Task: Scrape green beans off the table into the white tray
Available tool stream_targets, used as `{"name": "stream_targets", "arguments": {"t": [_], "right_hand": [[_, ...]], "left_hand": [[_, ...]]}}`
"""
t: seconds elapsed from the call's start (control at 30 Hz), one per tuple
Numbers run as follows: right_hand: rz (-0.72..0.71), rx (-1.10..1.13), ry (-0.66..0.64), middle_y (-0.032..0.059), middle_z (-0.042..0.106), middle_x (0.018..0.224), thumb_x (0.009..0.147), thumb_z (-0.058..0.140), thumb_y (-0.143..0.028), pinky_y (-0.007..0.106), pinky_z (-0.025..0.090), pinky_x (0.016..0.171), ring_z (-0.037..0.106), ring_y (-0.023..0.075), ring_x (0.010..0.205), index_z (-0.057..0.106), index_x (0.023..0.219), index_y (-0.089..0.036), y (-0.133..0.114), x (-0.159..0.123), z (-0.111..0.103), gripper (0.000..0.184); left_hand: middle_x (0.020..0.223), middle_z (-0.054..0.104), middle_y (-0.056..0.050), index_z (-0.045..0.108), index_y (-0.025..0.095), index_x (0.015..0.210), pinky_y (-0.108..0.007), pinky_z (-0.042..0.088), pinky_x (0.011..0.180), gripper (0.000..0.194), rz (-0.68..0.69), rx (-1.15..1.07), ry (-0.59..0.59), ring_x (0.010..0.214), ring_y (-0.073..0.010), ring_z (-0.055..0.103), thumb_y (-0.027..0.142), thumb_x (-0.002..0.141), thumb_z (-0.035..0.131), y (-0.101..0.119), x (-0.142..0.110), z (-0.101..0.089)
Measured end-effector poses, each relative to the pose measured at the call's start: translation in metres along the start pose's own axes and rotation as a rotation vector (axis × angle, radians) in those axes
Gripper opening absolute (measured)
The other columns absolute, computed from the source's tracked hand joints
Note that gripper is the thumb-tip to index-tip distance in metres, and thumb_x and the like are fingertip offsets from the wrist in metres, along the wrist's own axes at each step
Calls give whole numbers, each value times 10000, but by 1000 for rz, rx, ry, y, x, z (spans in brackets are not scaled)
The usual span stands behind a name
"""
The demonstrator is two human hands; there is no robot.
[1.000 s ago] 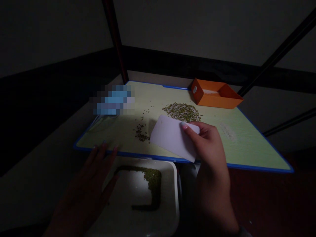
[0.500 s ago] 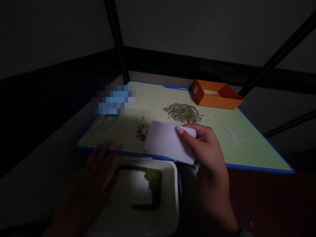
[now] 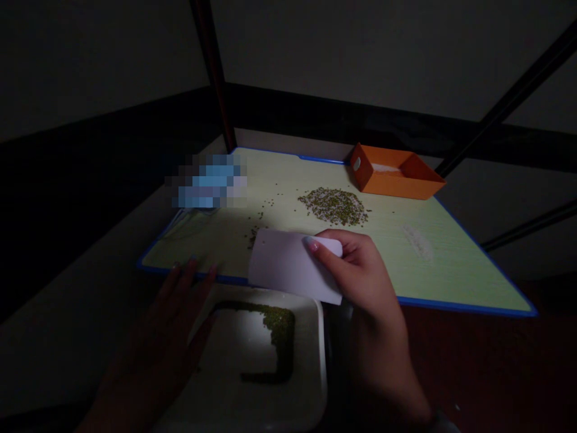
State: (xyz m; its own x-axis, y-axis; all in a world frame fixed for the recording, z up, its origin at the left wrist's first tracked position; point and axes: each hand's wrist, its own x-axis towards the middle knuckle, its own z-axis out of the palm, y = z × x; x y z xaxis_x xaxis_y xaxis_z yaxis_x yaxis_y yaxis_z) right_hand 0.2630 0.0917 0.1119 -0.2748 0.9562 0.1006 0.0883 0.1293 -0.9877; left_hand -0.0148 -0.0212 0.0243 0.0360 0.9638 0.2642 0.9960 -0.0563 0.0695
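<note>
My right hand (image 3: 365,270) pinches a white card (image 3: 288,264) between thumb and fingers, low over the front edge of a pale green board (image 3: 460,264) with a blue rim. Just behind the card's left corner lie some dark grains (image 3: 253,237), partly hidden by it. A larger pile of green beans or seeds (image 3: 336,206) is spread farther back on the board. My left hand (image 3: 166,325) is in shadow, fingers stretched apart, its fingertips at the board's front edge. Below the board stands a white tray (image 3: 321,361) with green grains (image 3: 285,343) gathered along its inner sides.
At the board's back right corner sits an orange open box (image 3: 396,186) with something pale inside. A whitish powdery patch (image 3: 419,243) lies on the board's right part. Bluish pixelated blur covers an item (image 3: 210,183) at the left. Dark bars rise behind.
My right hand has drawn the card left and slightly toward me, and it now covers more of the small dark grains. My left hand has hardly moved.
</note>
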Motion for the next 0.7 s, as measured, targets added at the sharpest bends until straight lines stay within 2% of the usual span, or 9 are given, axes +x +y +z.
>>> {"name": "stream_targets", "arguments": {"t": [0.1, 0.23, 0.3, 0.53, 0.7], "right_hand": [[-5, 2, 46, -31, 528, 578, 813, 703, -462, 221, 302, 431, 422, 96, 504, 673, 679, -199, -2, -3, -4, 297], [-15, -67, 288, -16, 558, 587, 802, 727, -480, 232, 307, 420, 441, 114, 505, 686, 697, -205, -4, -7, -17, 298], [-15, -106, 360, -8, 573, 597, 807, 730, -484, 238, 311, 424, 454, 122, 511, 695, 713, -205, -5, -9, -21, 296], [-39, -138, 270, -10, 562, 599, 844, 693, -463, 233, 322, 443, 460, 120, 526, 691, 702, -198, -3, -8, -13, 300], [-56, -195, 322, 9, 622, 632, 857, 667, -448, 241, 350, 474, 499, 131, 556, 718, 747, -185, 2, -2, -18, 289]], "left_hand": [[1699, 182, -26, 74, 407, 1527, -579, 445, 1153, 677, -4, -4, -2, 1562, -318, 193, 489, 926, 375, 0, 0, -2], [1702, 169, -20, 69, 400, 1529, -579, 435, 1163, 683, 15, -16, 15, 1563, -319, 188, 505, 924, 370, 0, 0, -1], [1701, 173, -16, 75, 401, 1528, -578, 431, 1166, 682, 3, -18, 12, 1562, -321, 191, 507, 923, 370, 0, 0, 0], [1700, 178, -12, 85, 404, 1526, -579, 439, 1157, 669, -1, -14, 17, 1557, -326, 205, 521, 922, 348, 0, 1, 0], [1693, 200, -28, 97, 400, 1527, -572, 469, 1136, 665, 7, 3, 19, 1546, -335, 233, 478, 926, 370, 0, 1, -1]]}}
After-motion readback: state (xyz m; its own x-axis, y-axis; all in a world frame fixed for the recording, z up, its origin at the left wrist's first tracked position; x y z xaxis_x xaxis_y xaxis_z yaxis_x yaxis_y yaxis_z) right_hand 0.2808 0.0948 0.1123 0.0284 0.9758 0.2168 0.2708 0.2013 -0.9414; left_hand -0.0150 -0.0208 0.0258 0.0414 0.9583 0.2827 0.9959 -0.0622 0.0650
